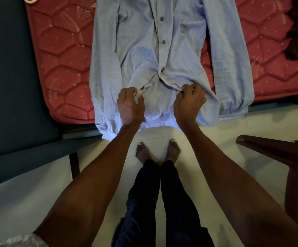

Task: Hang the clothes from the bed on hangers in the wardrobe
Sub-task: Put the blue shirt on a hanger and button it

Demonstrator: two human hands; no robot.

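- Two bare forearms reach forward from the bottom of the view toward the bed, above dark trousers and bare feet (158, 151) standing on pale floor tiles (215, 129).
- At the near edge of the red quilted mattress (62, 56) lies a light blue button-up shirt (162, 50), front up, sleeves down its sides, its hem and cuffs hanging off the mattress edge toward the floor.
- On the shirt's lower front, the left hand (129, 104) has its grip curled round a fold of the placket's left edge, thumb and fingers closed on the cloth.
- Opposite it, the right hand (189, 100) pinches the other front edge, fingers bunched tight on the fabric; the two hands are near each other but apart, with the open lowest part of the shirt between them.
- Buttons (163, 41) above the hands look fastened, and the cloth puckers at the lowest one.
- Left of the mattress runs a dark teal bed frame (16, 86).
- Past the shirt, at the mattress's right edge, sits a dark heap, possibly more clothes (297, 32), though it is too dim to say.
- Right of the feet stands a dark wooden piece of furniture (287, 157).
- A pale loop, perhaps a hanger (31, 0), shows at the mattress's far left corner.
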